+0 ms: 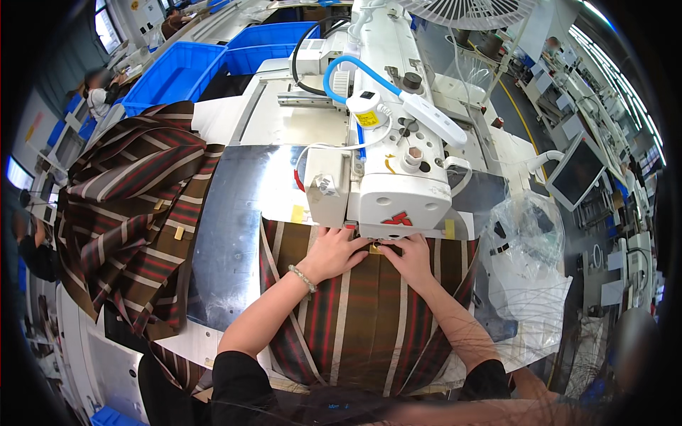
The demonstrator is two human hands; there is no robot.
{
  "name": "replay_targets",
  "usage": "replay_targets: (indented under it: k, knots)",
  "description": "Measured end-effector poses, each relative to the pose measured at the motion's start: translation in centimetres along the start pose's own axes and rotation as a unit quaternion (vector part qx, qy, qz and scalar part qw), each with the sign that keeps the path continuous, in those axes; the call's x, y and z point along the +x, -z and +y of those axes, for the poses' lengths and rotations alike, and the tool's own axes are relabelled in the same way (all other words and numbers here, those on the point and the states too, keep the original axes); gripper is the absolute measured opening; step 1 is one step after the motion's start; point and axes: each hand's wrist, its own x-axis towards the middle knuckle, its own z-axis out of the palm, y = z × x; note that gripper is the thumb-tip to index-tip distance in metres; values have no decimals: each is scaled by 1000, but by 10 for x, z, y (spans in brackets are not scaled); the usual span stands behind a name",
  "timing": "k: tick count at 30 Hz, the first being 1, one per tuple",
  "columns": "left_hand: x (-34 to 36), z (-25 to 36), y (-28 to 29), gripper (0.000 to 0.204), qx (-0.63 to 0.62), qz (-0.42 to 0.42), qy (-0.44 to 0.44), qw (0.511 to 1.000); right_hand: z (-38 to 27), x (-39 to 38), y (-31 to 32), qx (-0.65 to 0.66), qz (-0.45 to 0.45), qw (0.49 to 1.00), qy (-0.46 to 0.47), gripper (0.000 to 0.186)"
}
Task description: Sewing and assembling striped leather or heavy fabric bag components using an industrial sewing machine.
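My left hand, with a beaded bracelet at the wrist, lies with fingers apart on brown fabric with red and cream stripes, at the front of a white sewing machine head. My right hand rests on the same fabric, fingers apart, its thumb at a small yellow tag just below the machine head. Some fingertips are partly hidden at the machine's edge. The fabric spreads over the metal table plate beneath both forearms.
A pile of striped fabric lies at left. Blue bins stand behind it. At right are crumpled clear plastic and a monitor on an arm. Other people sit at stations along the left side.
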Motion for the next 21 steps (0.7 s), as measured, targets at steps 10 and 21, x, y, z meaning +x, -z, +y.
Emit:
replay_targets:
  k: [10, 21]
  knots:
    - [3, 1, 3, 29, -30, -50, 43, 997, 5, 8, 2, -42, -33, 998, 14, 18]
    - [0, 0, 1, 31, -7, -14, 3, 1000, -3, 4, -12, 7, 23, 996, -88, 29]
